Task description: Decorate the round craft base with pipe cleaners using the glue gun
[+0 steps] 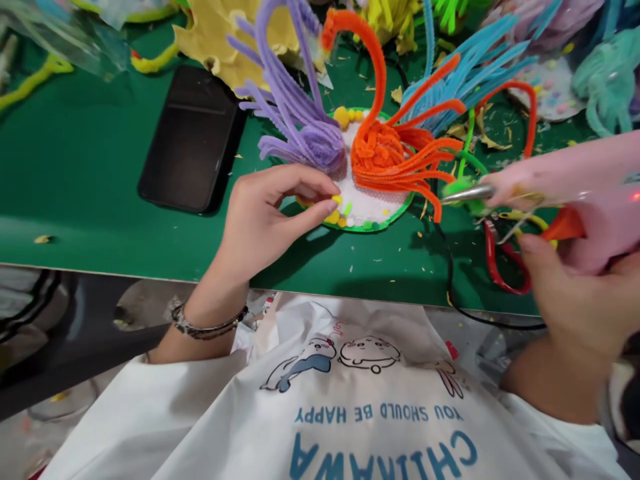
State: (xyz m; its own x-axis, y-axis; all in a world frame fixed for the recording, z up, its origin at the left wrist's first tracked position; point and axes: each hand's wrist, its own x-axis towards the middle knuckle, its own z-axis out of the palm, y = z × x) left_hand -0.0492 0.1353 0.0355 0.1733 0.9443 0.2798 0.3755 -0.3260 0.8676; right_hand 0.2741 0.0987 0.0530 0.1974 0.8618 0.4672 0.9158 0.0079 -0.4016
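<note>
My left hand (270, 217) pinches a small yellow pom-pom (337, 199) at the near left edge of a white round base (373, 203). Green trim and several small yellow, green and white pom-poms line that base. On it stand a purple pipe-cleaner swan (320, 143) and an orange pipe-cleaner swan (383, 150). At the right, my right hand (580, 293) is wrapped round a pink hot glue gun (560, 177). Its metal nozzle points left, close to the orange swan's tail, and an orange trigger shows above my thumb.
A black phone (187, 140) lies left of the base. Red-handled scissors (505, 260) and a black cable (450, 267) lie below the glue gun. Blue pipe cleaners (470, 73), a crumpled yellow sheet (215, 40) and scraps cover the far side of the green table (90, 180).
</note>
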